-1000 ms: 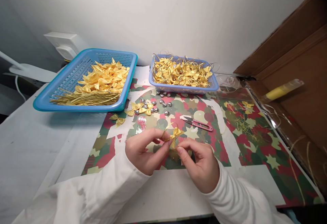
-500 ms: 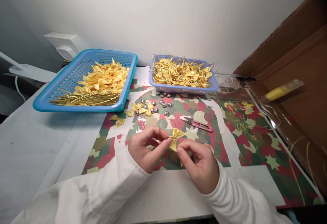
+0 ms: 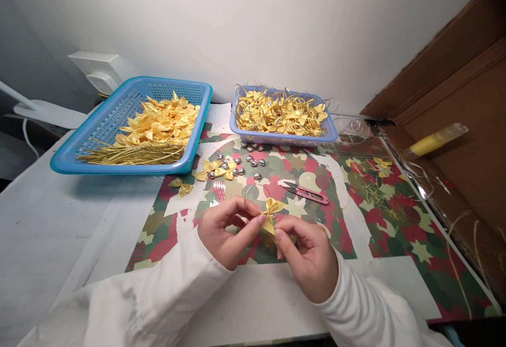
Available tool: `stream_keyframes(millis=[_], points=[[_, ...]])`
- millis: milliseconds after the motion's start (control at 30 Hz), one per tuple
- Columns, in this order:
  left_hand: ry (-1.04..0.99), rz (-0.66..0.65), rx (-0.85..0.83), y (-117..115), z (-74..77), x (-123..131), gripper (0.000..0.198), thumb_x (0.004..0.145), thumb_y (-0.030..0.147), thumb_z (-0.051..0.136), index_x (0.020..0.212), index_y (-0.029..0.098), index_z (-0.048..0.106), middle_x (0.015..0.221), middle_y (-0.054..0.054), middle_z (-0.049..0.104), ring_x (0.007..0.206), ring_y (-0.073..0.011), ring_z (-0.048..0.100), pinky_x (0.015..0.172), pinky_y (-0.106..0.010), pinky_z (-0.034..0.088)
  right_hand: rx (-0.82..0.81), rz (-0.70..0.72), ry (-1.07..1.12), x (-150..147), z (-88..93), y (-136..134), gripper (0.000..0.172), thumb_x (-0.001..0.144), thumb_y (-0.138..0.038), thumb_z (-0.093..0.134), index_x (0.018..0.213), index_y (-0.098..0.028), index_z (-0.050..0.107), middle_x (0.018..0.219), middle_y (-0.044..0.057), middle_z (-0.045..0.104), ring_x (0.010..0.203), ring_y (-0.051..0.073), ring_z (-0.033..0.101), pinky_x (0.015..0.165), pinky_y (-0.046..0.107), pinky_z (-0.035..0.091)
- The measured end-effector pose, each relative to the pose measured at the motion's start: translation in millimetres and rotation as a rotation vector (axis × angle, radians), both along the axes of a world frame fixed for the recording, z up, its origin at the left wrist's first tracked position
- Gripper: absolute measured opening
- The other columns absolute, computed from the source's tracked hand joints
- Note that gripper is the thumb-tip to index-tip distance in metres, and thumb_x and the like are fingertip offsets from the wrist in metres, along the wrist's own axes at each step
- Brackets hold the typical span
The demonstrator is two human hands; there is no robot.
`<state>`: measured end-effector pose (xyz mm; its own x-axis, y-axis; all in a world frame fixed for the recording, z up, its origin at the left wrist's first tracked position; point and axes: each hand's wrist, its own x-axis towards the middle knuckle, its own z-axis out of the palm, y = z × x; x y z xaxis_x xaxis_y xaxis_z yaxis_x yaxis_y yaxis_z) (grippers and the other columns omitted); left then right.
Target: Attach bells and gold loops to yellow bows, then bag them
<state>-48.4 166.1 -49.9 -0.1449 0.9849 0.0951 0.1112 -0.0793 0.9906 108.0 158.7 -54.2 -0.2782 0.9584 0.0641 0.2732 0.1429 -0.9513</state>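
Between thumb and index finger, my left hand [image 3: 227, 236] pinches a yellow ribbon bow [image 3: 274, 205] by its left side. A thin loop of gold cord [image 3: 245, 191] rises from the bow, and a small bell [image 3: 275, 215] shows partly at its knot. My right hand [image 3: 310, 257] is closed just below the bow, its thumb and index finger pinched on the cord at the bow's lower tail; the fingertips hide exactly what they grip. Beyond my hands lie several silver bells [image 3: 253, 162], loose yellow bows [image 3: 213, 169] and pink thread snips [image 3: 306, 193].
At the back left stands a blue basket [image 3: 65, 163] with bows and gold cords. A smaller basket [image 3: 284, 138] holds bows with cord loops. Cord scraps [image 3: 379, 199] lie on the patterned sheet [image 3: 419, 215] at right, beside a cardboard wall [image 3: 454, 94].
The cord loop above the bow has tipped slightly left. Both hands keep nearly the same place and grip.
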Motion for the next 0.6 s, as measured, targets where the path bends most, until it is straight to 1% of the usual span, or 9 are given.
stream_keyframes(millis=[233,367,467,600], points=[[0.096,-0.007,0.088,-1.2,1.1,-0.8,0.007,0.072,0.017,0.063,0.066,0.017,0.060,0.063,0.001,0.064,0.052,-0.0081,0.056,0.047,-0.018,0.047,-0.072,0.005,0.052,-3.5,-2.5,0.3,0.017,0.087,-0.024,0.050,0.075,-0.016,0.059,0.054,-0.002,0.054,0.050,0.010,0.051,0.048,0.021,0.041],[0.114,0.017,0.103,-1.2,-1.3,-0.8,0.005,0.071,0.017,0.064,0.070,0.020,0.060,0.065,0.003,0.065,0.050,-0.0076,0.057,0.046,-0.018,0.048,-0.095,0.008,0.053,-2.7,-2.5,-0.3,0.017,0.087,-0.025,0.050,0.075,-0.017,0.059,0.054,-0.001,0.054,0.050,0.010,0.051,0.048,0.021,0.042],[0.147,0.035,0.112,-1.3,-2.3,-1.5,0.008,0.070,0.017,0.065,0.075,0.022,0.062,0.066,0.004,0.066,0.048,-0.0077,0.058,0.046,-0.019,0.049,-0.104,0.010,0.046,-1.6,-2.5,-0.9,0.017,0.087,-0.026,0.050,0.075,-0.017,0.059,0.054,-0.001,0.054,0.050,0.010,0.051,0.047,0.021,0.042],[0.196,0.008,0.146,-1.2,-0.7,-3.0,0.004,0.072,0.018,0.064,0.074,0.022,0.064,0.064,0.004,0.066,0.047,-0.0079,0.056,0.047,-0.020,0.051,-0.104,0.011,0.040,-1.4,-2.0,-1.3,0.017,0.087,-0.026,0.050,0.075,-0.017,0.059,0.054,-0.001,0.054,0.050,0.010,0.051,0.047,0.020,0.041]])
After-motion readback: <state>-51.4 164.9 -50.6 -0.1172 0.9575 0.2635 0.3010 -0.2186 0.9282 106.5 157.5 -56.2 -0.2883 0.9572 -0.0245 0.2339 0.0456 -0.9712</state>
